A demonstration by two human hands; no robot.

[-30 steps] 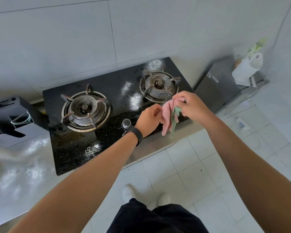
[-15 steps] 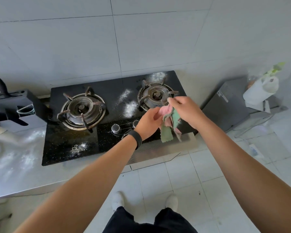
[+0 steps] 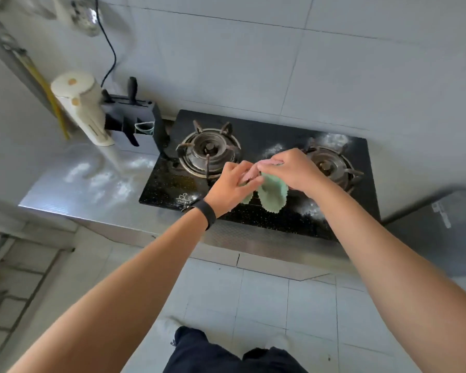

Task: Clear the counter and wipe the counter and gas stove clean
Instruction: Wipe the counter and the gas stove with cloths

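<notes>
A pink and green cloth (image 3: 273,193) hangs between my two hands above the front middle of the black glass gas stove (image 3: 256,216). My left hand (image 3: 233,188), with a black band on the wrist, pinches the cloth's left part. My right hand (image 3: 291,170) grips its top, fingers curled over it. White powder lies in patches between the stove's two burners (image 3: 209,152) (image 3: 328,165), near its front right and on the steel counter (image 3: 73,195) to the left.
A black knife block (image 3: 135,119) and a cream kettle-like appliance (image 3: 78,103) stand at the counter's back left, a black cord running up the wall. A grey box (image 3: 441,227) sits right of the stove. Tiled floor and my shoes lie below.
The view has swung left, bringing the appliance and knife block into sight. Both hands stay together on the cloth, which now hangs with its green side spread open.
</notes>
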